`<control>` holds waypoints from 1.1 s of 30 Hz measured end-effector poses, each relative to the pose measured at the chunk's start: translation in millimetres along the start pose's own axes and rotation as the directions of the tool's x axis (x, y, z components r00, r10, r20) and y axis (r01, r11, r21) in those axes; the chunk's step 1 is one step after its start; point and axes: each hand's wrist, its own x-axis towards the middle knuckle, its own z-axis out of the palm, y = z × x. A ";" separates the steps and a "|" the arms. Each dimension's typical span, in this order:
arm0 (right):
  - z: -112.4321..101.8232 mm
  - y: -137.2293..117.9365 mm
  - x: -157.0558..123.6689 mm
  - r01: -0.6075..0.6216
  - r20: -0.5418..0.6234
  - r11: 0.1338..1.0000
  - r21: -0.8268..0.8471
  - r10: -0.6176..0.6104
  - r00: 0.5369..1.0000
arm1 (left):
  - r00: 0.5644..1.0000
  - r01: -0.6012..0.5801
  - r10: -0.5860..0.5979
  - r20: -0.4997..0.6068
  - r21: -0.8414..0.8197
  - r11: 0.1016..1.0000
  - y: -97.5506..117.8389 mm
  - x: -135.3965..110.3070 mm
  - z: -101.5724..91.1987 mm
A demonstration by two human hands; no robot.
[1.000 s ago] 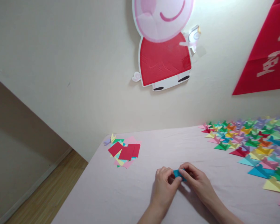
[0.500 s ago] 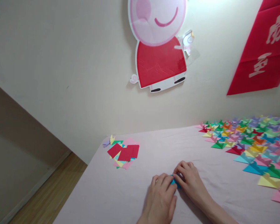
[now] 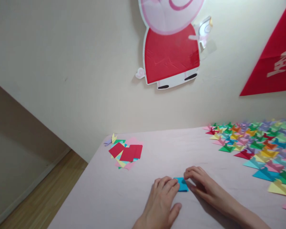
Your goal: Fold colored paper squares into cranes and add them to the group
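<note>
- Blue paper [image 3: 183,185] shows only in part: the fingertips of the left hand [image 3: 162,198] cover its left side.
- Right-hand fingers curl inward, hiding their undersides; the right hand [image 3: 203,184] reaches the sheet's upper right corner, but whether it pinches or merely brushes it, I cannot tell.
- Cut off at the top is the cartoon cutout [image 3: 171,55]; the red banner [image 3: 271,63] and the folded paper shapes [image 3: 265,174] run out at the right.
- Slanting down from the wall, the table [image 3: 90,197] edge stands well apart from the left hand.
- Pale cloth stretches between the hands and the loose paper squares [image 3: 128,155], and again towards the folded rows.
- Between both hands, the blue sheet lies flat; the left fingers rest extended on it, thumb held wide.
</note>
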 end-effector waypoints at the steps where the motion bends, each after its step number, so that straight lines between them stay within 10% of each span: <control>1: -0.7 -0.1 -1.2 0.027 0.022 1.000 -0.015 -0.027 0.999 | 1.000 0.004 -0.004 -0.001 -0.008 1.000 0.3 0.2 -0.7; 9: 5.4 0.4 7.6 0.109 0.064 0.988 -0.105 -0.103 0.993 | 1.000 0.007 -0.008 -0.022 -0.054 0.999 2.4 1.4 -5.4; 19: 14.1 -5.3 14.6 -0.128 -0.013 0.992 -0.021 0.128 0.992 | 0.999 -0.023 0.024 -0.040 0.038 0.999 3.3 1.3 -3.8; 33: 19.5 -4.3 19.9 -0.152 -0.040 0.987 -0.051 0.150 0.988 | 0.995 -0.066 0.078 -0.064 0.180 0.982 9.0 4.3 3.7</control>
